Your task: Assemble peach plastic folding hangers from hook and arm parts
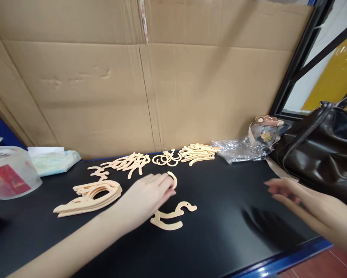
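Left hand: your left hand (150,193) lies low over the middle of the counter (219,239), with the fingers stretched to the far right.
Left grip: the fingertips touch the small curved piece (173,178). I cannot tell if they pinch it or only rest on it.
Small curved piece: it is on the counter at your fingertips, apart from all the piles and alone.
Right hand: your right hand (286,191) hovers above the counter on the right, blurred, just beside the brown bag (320,154).
Right grip: the fingers are apart and loose, and they hold nothing.
Hooked piece: one flat hooked piece (171,217) lies near to you, just under your left hand, not touched.
Sorted piles: the stack of large curved pieces (89,195) is at the left. The rings (165,158) and the curved strips (198,151) are along the far edge. Like lies with like, I think so that each shape is easy to find.
Right far corner: a clear plastic bag (235,150) and a jar (263,133) are put aside here, away from the wooden pieces.
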Demonstrator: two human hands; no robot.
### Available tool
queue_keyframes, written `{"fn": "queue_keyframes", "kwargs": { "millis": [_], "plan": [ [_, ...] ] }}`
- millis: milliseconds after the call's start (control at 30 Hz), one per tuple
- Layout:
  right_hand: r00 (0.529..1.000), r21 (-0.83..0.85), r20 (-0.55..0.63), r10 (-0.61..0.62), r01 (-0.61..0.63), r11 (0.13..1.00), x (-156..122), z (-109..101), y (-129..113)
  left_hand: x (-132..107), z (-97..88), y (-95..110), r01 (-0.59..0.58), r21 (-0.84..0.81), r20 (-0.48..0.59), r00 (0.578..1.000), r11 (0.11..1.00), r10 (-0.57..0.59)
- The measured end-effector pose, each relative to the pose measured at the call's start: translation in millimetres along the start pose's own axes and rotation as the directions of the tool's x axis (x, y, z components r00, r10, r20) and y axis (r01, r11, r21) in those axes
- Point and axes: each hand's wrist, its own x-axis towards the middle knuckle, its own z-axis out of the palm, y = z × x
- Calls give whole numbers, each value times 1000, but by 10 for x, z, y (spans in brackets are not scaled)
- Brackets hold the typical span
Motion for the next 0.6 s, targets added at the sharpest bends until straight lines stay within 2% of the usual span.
{"fn": "queue_keyframes", "kwargs": {
  "millis": [33,100,167,233,300,400,600],
  "plan": [
    [989,-13,98,-110,112,994,175,86,-68,-14,25,65,-11,-7,12,1000,1000,11],
    [924,-37,236,-300,317,948,556,271,-225,-35,71,144,-25,-16,6,1000,1000,25],
    [866,-96,306,-396,442,892,919,465,-372,-58,102,160,9,-52,0,1000,999,-9],
    [837,-182,322,-442,513,839,1215,659,-475,-88,120,127,94,-139,45,995,986,-89],
    [824,-199,297,-483,548,812,1423,841,-526,-127,131,63,186,-255,126,979,949,-159],
    [820,-176,257,-511,559,810,1574,1061,-528,-191,141,-42,256,-393,199,961,883,-190],
    [824,-120,195,-532,558,821,1534,1264,-418,-249,173,-158,248,-447,176,966,860,-187]
  ]
}}
